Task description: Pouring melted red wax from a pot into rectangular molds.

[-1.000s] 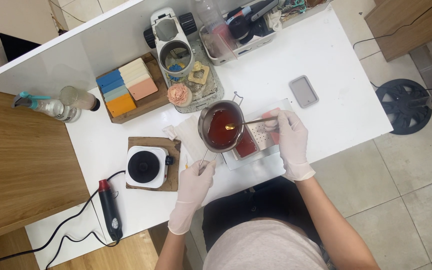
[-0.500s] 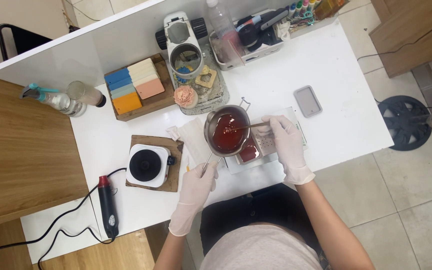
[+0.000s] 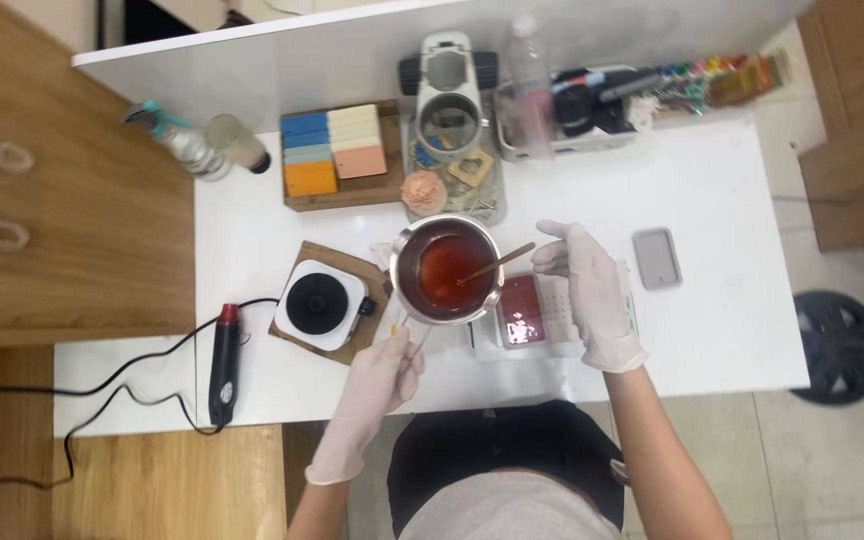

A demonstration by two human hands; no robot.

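Observation:
My gloved left hand (image 3: 384, 372) grips the handle of a small metal pot (image 3: 447, 268) holding red liquid, held just above the white table. My gloved right hand (image 3: 584, 283) holds the end of a thin wooden stick (image 3: 497, 262) that dips into the red liquid. Under and to the right of the pot lies a white mould (image 3: 532, 312) with a square cavity filled red.
A small white hot plate (image 3: 318, 304) sits on a wooden board to the left. A heat gun (image 3: 223, 362) with its cable lies further left. Coloured blocks in a wooden tray (image 3: 337, 155), a phone (image 3: 656, 257), a clear box of tools (image 3: 612, 100) and a spray bottle (image 3: 184, 142) stand behind.
The pot has come back from its tilt over the mould and now sits more level, a little to the left. My right hand still holds the stick in the liquid.

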